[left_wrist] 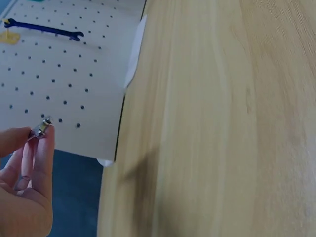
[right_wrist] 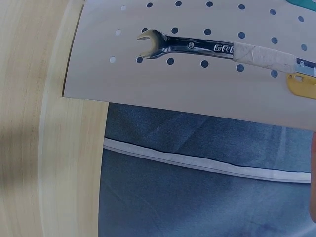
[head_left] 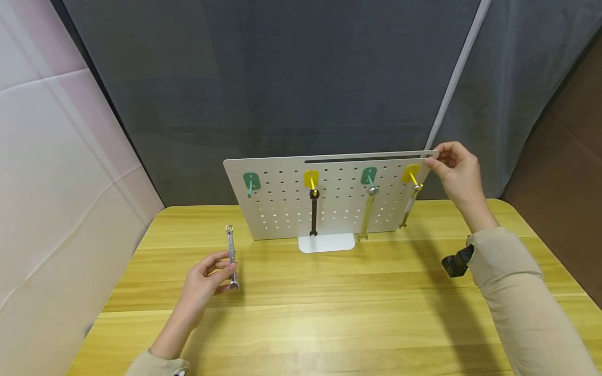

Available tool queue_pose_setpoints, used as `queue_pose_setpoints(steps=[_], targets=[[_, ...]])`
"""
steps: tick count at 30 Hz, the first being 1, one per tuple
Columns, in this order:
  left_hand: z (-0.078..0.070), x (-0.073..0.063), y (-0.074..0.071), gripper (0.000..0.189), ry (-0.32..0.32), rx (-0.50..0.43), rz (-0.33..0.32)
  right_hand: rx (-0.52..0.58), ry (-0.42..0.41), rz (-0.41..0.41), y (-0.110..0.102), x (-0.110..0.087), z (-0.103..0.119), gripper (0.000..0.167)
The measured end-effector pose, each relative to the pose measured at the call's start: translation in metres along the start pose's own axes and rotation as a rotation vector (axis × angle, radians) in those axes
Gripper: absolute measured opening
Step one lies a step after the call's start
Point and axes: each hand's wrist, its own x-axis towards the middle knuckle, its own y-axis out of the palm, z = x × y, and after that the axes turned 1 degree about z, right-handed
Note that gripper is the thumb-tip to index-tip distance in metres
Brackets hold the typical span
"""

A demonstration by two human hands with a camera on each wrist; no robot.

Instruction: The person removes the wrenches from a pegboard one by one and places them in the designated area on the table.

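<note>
My left hand (head_left: 199, 284) pinches a small silver combination wrench (head_left: 231, 245) between thumb and fingers, ring end up, left of the white pegboard (head_left: 287, 209). In the left wrist view this wrench (left_wrist: 41, 128) shows nearly end-on. With thumb and fingers, my right hand (head_left: 458, 180) grips the board's top right corner. Below that hand, a silver wrench (head_left: 411, 205) with a pale wrap hangs from a yellow hook (head_left: 410, 172). The right wrist view shows this wrench (right_wrist: 192, 47) close up, with only a sliver of my hand at the edge.
A dark wrench (head_left: 314, 216) hangs on another yellow hook (head_left: 311, 178), a yellowish wrench (head_left: 366, 216) on a green hook (head_left: 369, 175). The leftmost green hook (head_left: 251, 181) is bare. The board's white foot (head_left: 326, 244) rests on the wooden table (head_left: 329, 313); a grey curtain (head_left: 305, 78) hangs behind.
</note>
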Motion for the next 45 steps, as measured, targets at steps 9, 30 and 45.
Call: queue_pose_setpoints(steps=[9, 30, 45], targets=[[0.016, 0.006, -0.012, 0.05, -0.048, 0.097, 0.004, -0.008, 0.001, 0.001, 0.001, 0.001, -0.002, 0.014], [0.035, 0.011, -0.012, 0.048, -0.064, 0.235, 0.04, -0.033, 0.018, 0.008, 0.002, 0.003, -0.005, 0.018], [0.04, 0.012, -0.012, 0.045, -0.048, 0.346, 0.035, -0.04, 0.021, 0.01, 0.001, 0.003, -0.004, 0.016]])
